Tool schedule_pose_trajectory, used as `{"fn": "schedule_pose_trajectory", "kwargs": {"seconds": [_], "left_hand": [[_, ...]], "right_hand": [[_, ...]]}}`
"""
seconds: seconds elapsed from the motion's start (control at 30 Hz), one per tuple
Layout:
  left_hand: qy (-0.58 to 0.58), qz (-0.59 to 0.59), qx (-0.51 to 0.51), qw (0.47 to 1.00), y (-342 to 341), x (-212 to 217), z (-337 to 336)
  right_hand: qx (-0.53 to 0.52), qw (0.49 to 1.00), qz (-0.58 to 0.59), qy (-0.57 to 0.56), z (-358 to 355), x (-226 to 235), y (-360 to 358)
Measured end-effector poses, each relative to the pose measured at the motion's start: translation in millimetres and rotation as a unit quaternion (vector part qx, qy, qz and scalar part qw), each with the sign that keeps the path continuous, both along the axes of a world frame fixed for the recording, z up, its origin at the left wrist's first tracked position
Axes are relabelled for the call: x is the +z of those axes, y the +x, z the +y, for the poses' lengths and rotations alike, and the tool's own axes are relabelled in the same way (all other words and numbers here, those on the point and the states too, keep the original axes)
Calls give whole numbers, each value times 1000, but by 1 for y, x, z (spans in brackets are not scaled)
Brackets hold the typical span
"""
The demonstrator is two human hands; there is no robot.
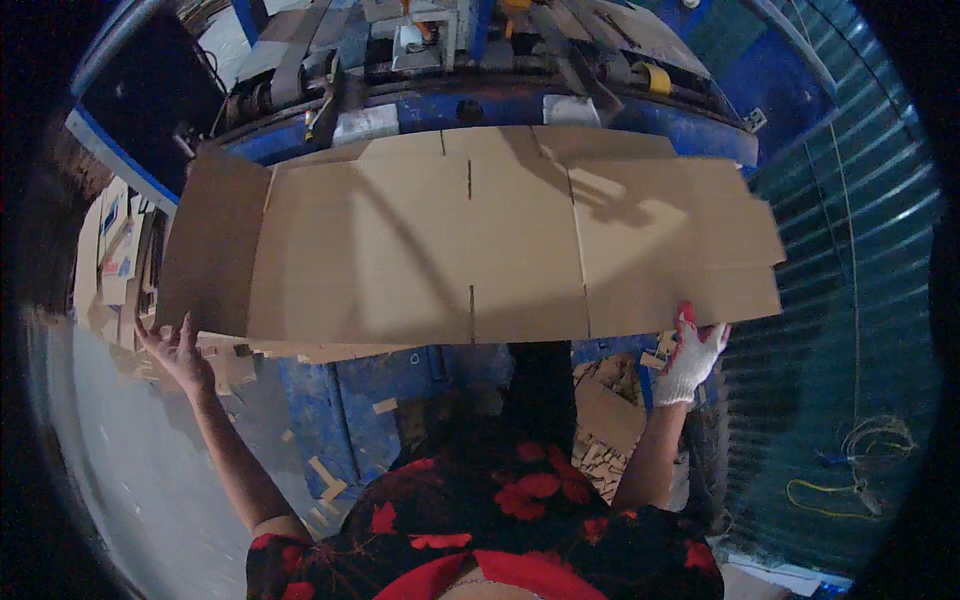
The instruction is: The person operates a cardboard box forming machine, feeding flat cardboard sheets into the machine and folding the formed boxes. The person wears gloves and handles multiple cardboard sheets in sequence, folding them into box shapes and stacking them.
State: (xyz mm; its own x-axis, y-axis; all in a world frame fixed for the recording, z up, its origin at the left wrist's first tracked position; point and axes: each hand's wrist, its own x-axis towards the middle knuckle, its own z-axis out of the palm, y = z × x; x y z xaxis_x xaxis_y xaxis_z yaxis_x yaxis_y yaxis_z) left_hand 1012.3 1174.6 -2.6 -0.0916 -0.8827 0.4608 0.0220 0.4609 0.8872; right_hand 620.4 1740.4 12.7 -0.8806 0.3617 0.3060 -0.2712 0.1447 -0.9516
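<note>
A wide, flat brown cardboard box blank (410, 250) with creases and slots stretches in front of me, its far edge by the machine. My left hand (178, 355), bare, is at its near left corner, thumb over the edge and one finger spread out beside it; the other fingers are partly hidden. My right hand (692, 360) wears a white glove with red on the thumb and fingers. It grips the near right edge, thumb on top and fingers mostly beneath the sheet.
A blue machine (420, 138) with rollers and belts spans the far side. Stacked cardboard (118, 250) stands at left. Cardboard scraps (605, 465) litter the floor near my body. A green corrugated wall (800, 330) rises at right, with a coiled cord (835, 512) by it.
</note>
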Motion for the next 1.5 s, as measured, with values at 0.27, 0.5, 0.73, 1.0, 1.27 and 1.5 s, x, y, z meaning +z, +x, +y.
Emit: {"fn": "schedule_pose_trajectory", "kwargs": {"seconds": [0.27,0.5,0.73,1.0,1.27,1.5], "left_hand": [[326,-26,-145,934,-36,0,40],[417,188,-204,866,-19,28,61],[474,205,-237,823,-6,22,71],[416,-25,-233,879,-13,30,77],[-76,-371,-220,899,-97,28,157],[-258,-509,-174,802,-168,52,154]], "right_hand": [[-203,855,156,450,-24,67,10],[-75,882,274,376,-39,84,1],[-118,918,146,350,-15,66,-31],[27,995,29,93,9,26,-54],[313,654,239,646,-69,34,-3],[236,574,330,711,-119,9,-63]]}}
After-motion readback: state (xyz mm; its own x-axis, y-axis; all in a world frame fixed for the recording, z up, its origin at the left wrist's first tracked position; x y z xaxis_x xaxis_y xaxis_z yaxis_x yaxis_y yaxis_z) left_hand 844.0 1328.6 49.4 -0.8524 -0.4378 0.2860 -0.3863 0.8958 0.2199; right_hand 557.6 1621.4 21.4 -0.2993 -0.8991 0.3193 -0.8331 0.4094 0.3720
